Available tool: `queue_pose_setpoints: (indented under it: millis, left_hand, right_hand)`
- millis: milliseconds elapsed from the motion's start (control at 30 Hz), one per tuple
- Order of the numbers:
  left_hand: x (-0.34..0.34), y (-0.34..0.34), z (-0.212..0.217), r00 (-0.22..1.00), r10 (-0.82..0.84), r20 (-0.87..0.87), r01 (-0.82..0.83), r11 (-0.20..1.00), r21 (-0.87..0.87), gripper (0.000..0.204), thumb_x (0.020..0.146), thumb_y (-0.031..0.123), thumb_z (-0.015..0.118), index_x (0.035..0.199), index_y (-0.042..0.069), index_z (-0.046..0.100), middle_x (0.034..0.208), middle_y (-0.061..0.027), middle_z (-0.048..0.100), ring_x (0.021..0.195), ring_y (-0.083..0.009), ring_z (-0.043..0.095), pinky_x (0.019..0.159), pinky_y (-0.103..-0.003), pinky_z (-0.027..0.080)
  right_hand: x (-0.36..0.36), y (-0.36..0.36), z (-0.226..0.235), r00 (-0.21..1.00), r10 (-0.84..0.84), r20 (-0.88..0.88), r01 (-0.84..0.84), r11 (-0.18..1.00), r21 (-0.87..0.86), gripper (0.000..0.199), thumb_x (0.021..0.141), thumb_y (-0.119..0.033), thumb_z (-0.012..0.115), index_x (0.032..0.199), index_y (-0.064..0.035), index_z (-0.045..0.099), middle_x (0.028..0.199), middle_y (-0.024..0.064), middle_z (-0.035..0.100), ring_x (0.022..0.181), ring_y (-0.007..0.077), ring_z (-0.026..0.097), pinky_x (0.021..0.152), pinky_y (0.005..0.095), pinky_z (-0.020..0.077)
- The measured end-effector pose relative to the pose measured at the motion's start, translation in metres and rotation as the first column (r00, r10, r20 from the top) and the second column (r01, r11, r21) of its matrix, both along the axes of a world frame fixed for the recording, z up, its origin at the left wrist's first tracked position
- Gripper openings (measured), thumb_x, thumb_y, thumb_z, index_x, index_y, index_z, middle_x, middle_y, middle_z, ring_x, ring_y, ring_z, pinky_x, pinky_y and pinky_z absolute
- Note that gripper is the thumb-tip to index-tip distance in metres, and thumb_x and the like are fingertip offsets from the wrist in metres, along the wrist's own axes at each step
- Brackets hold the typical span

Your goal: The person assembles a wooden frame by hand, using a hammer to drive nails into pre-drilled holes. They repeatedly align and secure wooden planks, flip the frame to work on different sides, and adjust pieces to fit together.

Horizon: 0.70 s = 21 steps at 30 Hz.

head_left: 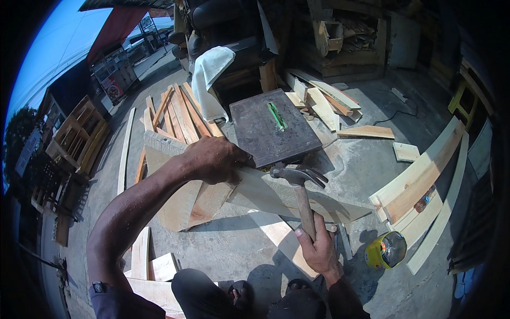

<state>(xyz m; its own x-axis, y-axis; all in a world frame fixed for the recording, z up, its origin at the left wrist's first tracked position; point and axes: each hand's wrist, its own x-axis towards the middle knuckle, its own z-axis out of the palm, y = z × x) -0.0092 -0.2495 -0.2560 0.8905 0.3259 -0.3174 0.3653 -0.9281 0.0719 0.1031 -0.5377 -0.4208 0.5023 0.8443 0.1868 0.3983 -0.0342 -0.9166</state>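
Observation:
My right hand [321,250] is wrapped round the wooden handle of a claw hammer [303,199]. The hammer's metal head is raised just above the long upright board. My left hand [215,159] is closed over the upper edge of that wooden board [281,194], where it meets wider planks [178,204] on the left. Its fingertips are partly hidden, so I cannot see whether a nail is between them. Just beyond the hands stands a low stool-like block with a dark square top [249,125], with a narrow green item [276,117] lying on it.
A yellow tin [375,250] stands at the right, near long stacked planks [419,175]. More slats [180,114] lie behind my left arm, beside a white cloth [210,80]. Loose boards [141,255] lie near my legs. A cable [396,114] crosses the concrete at the back right.

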Motion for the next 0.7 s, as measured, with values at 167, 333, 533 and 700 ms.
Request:
queue_pose_setpoints:
  millis: [167, 333, 533, 700]
  left_hand:
    - [-0.002, -0.004, 0.0, 1.0, 0.019, -0.016, -0.018, 0.998, 0.062, 0.053, 0.084, 0.028, 0.087, 0.134, 0.02, 0.072, 0.117, -0.005, 0.079, 0.105, -0.0236, 0.076, 0.099, -0.04, 0.058]
    - [-0.01, 0.003, 0.0, 1.0, 0.004, 0.025, -0.005, 0.999, 0.054, 0.052, 0.084, 0.027, 0.086, 0.133, 0.021, 0.072, 0.115, -0.0044, 0.079, 0.104, -0.0227, 0.076, 0.097, -0.04, 0.059]
    - [-0.02, 0.001, 0.003, 0.999, 0.037, 0.01, -0.038, 0.998, 0.051, 0.05, 0.083, 0.026, 0.086, 0.132, 0.022, 0.073, 0.113, -0.0039, 0.079, 0.102, -0.0219, 0.076, 0.095, -0.04, 0.059]
    - [-0.017, -0.011, 0.01, 1.0, 0.004, 0.018, -0.006, 0.998, 0.07, 0.045, 0.086, 0.032, 0.084, 0.128, 0.021, 0.074, 0.113, -0.0022, 0.079, 0.101, -0.0211, 0.076, 0.095, -0.039, 0.059]
  right_hand:
    - [0.011, 0.008, 0.017, 0.962, 0.004, 0.272, -0.035, 0.993, 0.108, 0.058, 0.104, -0.024, 0.062, 0.149, 0.0046, 0.04, 0.11, 0.03, 0.069, 0.106, 0.0466, 0.072, 0.089, 0.0448, 0.0573]
    - [0.016, 0.026, 0.047, 0.993, -0.094, -0.077, 0.1, 0.992, 0.071, 0.065, 0.107, -0.033, 0.056, 0.154, 0.0047, 0.034, 0.116, 0.0326, 0.069, 0.105, 0.0454, 0.073, 0.09, 0.048, 0.0573]
    - [0.022, 0.039, 0.067, 0.999, -0.026, 0.032, 0.028, 0.996, -0.08, 0.062, 0.107, -0.036, 0.055, 0.158, -0.0058, 0.035, 0.106, 0.0344, 0.071, 0.102, 0.0515, 0.071, 0.087, 0.0552, 0.0563]
    - [0.022, 0.025, 0.064, 0.991, 0.062, 0.121, -0.035, 0.976, -0.217, 0.06, 0.107, -0.031, 0.057, 0.155, -0.0013, 0.037, 0.113, 0.0347, 0.07, 0.106, 0.0536, 0.069, 0.09, 0.0551, 0.0556]
